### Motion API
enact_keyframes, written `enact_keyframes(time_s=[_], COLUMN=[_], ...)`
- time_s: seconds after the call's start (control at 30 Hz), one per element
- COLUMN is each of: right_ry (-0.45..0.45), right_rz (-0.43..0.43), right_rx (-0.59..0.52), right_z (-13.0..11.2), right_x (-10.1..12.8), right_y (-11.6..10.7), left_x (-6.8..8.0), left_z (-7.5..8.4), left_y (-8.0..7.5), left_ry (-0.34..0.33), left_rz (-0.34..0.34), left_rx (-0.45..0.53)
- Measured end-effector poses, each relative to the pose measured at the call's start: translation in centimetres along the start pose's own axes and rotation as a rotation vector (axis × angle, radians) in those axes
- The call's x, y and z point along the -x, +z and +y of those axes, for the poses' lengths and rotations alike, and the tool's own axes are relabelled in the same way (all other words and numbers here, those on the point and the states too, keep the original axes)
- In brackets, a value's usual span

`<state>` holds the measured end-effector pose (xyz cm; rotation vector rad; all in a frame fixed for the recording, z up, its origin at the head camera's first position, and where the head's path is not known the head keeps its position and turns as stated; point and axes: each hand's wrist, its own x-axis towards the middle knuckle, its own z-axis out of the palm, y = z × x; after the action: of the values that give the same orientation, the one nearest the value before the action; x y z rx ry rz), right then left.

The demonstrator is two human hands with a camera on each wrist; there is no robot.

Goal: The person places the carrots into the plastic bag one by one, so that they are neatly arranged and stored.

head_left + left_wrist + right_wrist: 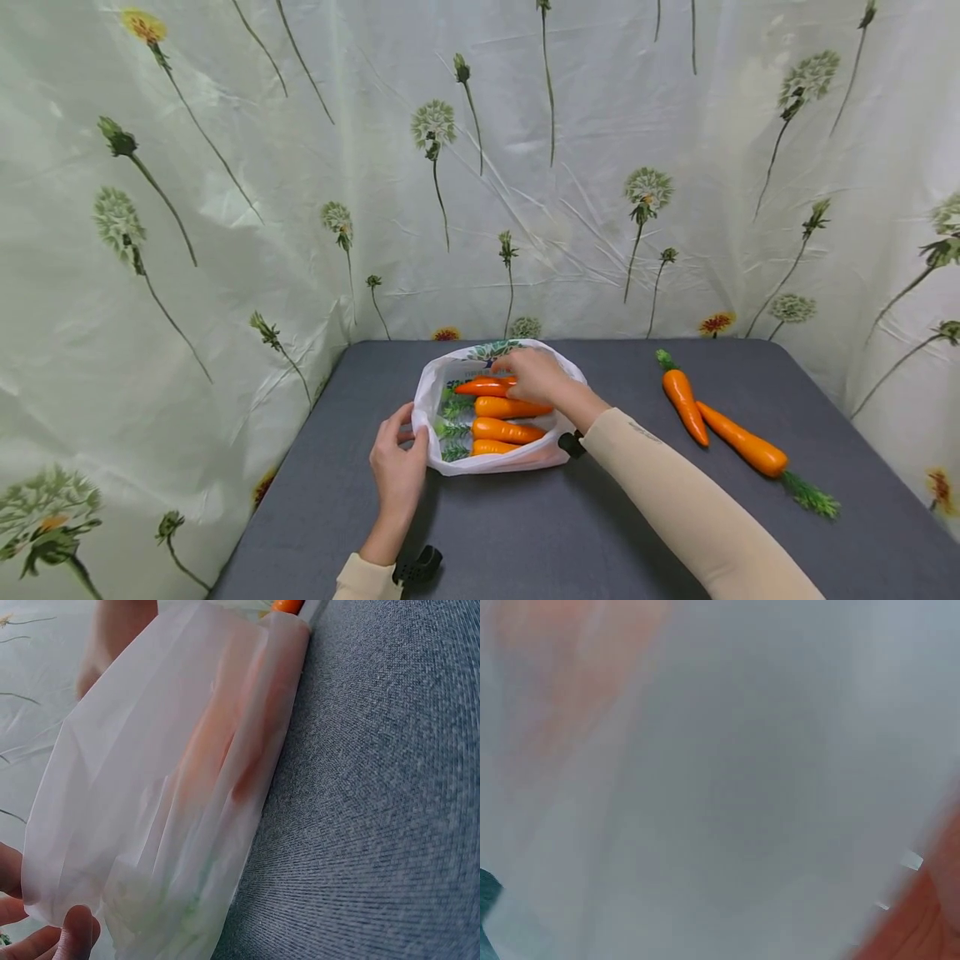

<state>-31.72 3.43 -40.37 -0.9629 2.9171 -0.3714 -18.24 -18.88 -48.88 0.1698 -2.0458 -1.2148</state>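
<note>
A white plastic bag point(501, 468) lies on the table with its mouth spread wide. Several orange carrots point(504, 431) lie in it side by side, most with green tops to the left. My left hand point(397, 467) pinches the bag's left rim between thumb and fingers; the left wrist view also shows the thumb point(77, 930) against the plastic. Inside the bag's far part, my right hand point(536, 377) holds a redder carrot point(480, 387), its pointed end to the left and its other end hidden by the hand. Blurred plastic fills most of the right wrist view.
To the right on the dark grey table point(525, 542) lie two loose carrots, one point(684, 406) with its top pointing away and one point(746, 440) with its top toward the near right. A flower-patterned curtain point(525, 200) hangs behind the table and along its sides.
</note>
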Motion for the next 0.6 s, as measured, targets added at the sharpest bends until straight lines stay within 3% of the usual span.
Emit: enact_keyframes(time_s=[0.3, 0.6], right_ry=[0.022, 0.025], right_rz=[0.075, 0.160], right_rx=[-0.105, -0.186], right_z=[-0.5, 0.3], right_x=[2.7, 5.3], right_y=[-2.2, -2.7], left_x=[0.1, 0.1], left_z=[-0.3, -0.3], left_y=[0.1, 0.1], left_ry=[-0.019, -0.018], left_rz=[0.005, 0.016], left_rx=[-0.018, -0.029])
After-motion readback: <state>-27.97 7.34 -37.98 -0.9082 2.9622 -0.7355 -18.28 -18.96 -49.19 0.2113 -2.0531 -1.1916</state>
